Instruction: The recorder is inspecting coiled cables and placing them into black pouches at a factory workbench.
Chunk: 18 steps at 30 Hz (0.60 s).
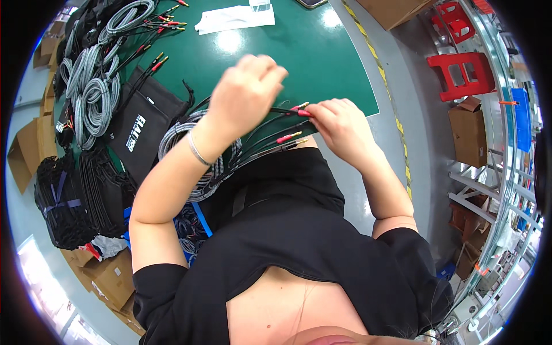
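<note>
A coil of grey braided speaker cable (172, 137) lies at the table's near edge, its black leads fanning to the right. My right hand (343, 129) pinches a lead by its red banana plug (304, 113). Just below, two more leads of the coil end in a red plug (285, 138) and a black plug (290, 145). Above the coil my left hand (247, 89) is raised with curled fingers, slightly blurred. Whatever it may hold is hidden. Left of the coil, a black drawstring pouch (146, 129) lies flat on the green table (322, 63).
More coiled cables (95, 109) pile up at the left. Stacks of black pouches (57, 201) sit below them, near cardboard boxes (109, 279). A white packet (236, 19) rests at the table's far side. Red stools (463, 75) stand right, beyond the yellow-black floor tape (376, 54).
</note>
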Motion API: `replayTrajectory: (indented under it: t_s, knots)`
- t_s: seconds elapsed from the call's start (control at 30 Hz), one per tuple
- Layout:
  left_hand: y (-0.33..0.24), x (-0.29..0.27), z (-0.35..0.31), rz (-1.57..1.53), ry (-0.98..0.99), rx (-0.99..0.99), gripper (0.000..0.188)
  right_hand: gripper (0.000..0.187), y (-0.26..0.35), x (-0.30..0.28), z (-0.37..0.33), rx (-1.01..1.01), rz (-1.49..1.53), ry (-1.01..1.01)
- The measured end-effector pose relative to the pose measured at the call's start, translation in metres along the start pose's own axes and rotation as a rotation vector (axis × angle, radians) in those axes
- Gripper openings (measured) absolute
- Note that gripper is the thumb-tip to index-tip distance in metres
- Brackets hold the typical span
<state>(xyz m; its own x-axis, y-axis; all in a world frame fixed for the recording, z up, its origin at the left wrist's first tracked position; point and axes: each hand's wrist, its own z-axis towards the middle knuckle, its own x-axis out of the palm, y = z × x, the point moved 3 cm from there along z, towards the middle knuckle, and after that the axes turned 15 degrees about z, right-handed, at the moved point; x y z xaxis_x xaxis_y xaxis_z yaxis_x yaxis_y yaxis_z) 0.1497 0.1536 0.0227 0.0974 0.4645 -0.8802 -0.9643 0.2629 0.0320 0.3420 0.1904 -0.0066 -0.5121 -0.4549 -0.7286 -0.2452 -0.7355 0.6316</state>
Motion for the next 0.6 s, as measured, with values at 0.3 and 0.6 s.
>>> replayTrajectory:
  t_s: [0.3, 0.6]
  knots:
    - [-0.002, 0.021, 0.006, -0.569, 0.313, -0.148, 0.016, 0.019, -0.011, -0.016, 0.032, -0.321, -0.06, -0.299]
    - [-0.006, 0.019, 0.005, -0.263, 0.083, -0.017, 0.014, 0.015, -0.027, -0.014, 0.044, -0.107, 0.243, -0.109]
